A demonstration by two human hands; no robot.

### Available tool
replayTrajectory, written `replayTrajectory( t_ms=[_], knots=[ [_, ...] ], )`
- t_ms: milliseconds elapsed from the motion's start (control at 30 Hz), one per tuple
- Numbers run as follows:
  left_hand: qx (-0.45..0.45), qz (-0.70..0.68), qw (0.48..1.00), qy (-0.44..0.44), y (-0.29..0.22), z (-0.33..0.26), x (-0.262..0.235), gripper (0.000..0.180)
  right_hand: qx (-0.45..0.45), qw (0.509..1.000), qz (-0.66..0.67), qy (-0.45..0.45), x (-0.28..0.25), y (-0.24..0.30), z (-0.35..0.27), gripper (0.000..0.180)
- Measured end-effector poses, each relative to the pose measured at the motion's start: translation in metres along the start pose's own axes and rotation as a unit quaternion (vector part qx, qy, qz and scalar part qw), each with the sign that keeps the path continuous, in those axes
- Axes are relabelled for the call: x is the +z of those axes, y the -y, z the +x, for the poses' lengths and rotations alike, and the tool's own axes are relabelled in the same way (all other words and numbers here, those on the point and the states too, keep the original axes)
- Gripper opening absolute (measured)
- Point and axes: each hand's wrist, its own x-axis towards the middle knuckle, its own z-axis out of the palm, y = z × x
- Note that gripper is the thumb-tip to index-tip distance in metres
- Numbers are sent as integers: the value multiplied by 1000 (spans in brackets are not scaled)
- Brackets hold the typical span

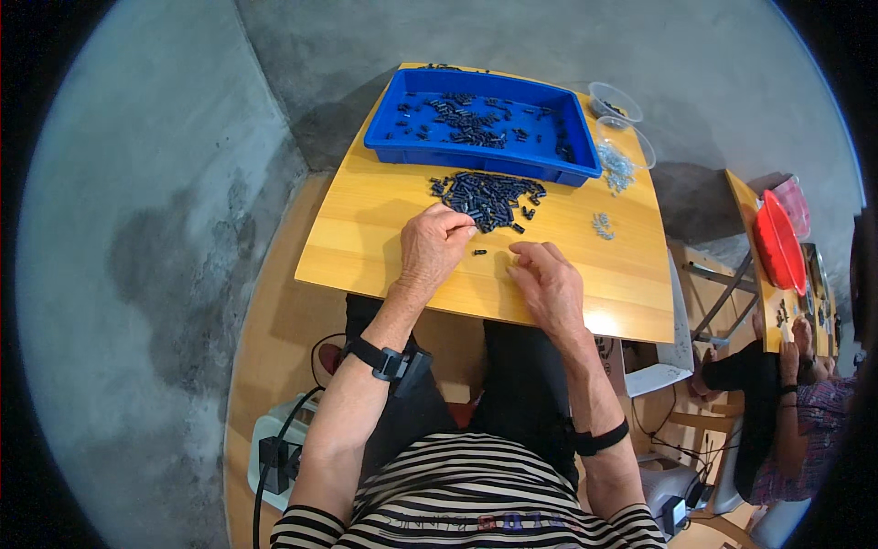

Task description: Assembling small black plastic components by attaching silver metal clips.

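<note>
- Head view: the pile of small dark pieces lies on the wooden table, just ahead of both hands, in front of the blue tray.
- The left hand is nearer, fingertips pinched at the pile's near edge; whether it holds a piece I cannot tell.
- The right hand rests loosely curled, empty-looking, just behind one stray piece.

- A blue tray sat at twelve o'clock on the wooden table.
- Two clear bowls stood at one o'clock.
- A red basin lay at three o'clock.
</note>
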Motion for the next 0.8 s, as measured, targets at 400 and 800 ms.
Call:
replayTrajectory(
  t_ms=[400,800],
  knots=[
    [30,-15,998,-47,2,-1,4,9,-91,989,-112,-17,37,13,18,8],
    [-205,-419,884,15,-20,-35,-16,16,10,999,38,-33,4,0,-7,6]
  ],
)
